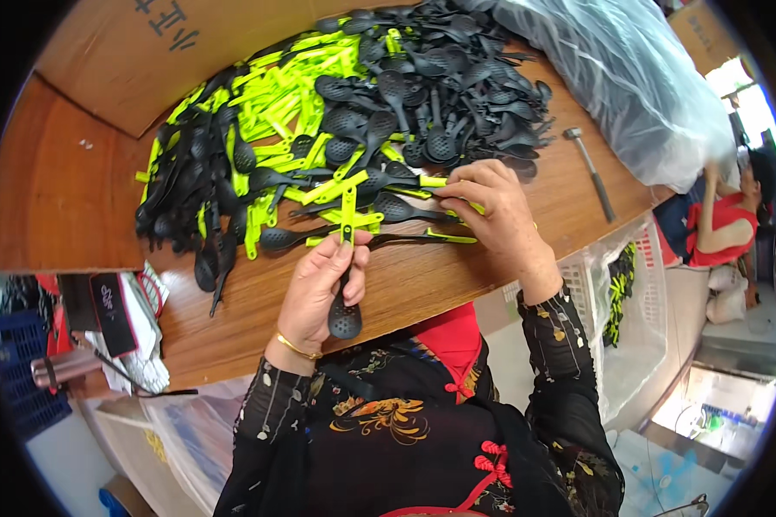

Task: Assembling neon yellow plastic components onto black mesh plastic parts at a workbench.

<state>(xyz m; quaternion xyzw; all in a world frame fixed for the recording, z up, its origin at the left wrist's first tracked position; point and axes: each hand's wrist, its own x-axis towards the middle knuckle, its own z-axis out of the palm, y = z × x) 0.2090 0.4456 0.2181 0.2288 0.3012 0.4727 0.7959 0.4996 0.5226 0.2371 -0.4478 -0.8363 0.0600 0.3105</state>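
My left hand [326,280] is closed round a black perforated spoon [345,320]. Its bowl points down toward me, and its lime-green handle [347,211] stands up past my fingers. At the near edge of the pile, my right hand [498,211] pinches a utensil whose black stem shows at the fingertips and a bit of lime green between the fingers; the rest is hidden. Beside that hand lies another perforated spoon [397,207]. A dark utensil with a green-tipped handle [450,237] rests just below it.
Black spoon heads [440,95] and loose lime-green handles [284,86] are heaped across the wooden table [69,198]. A cardboard box [103,65] stands behind. A hammer [591,172] lies at right, near a plastic-wrapped bundle [621,86]. A white crate [651,293] is below; another person [724,228] sits beyond.
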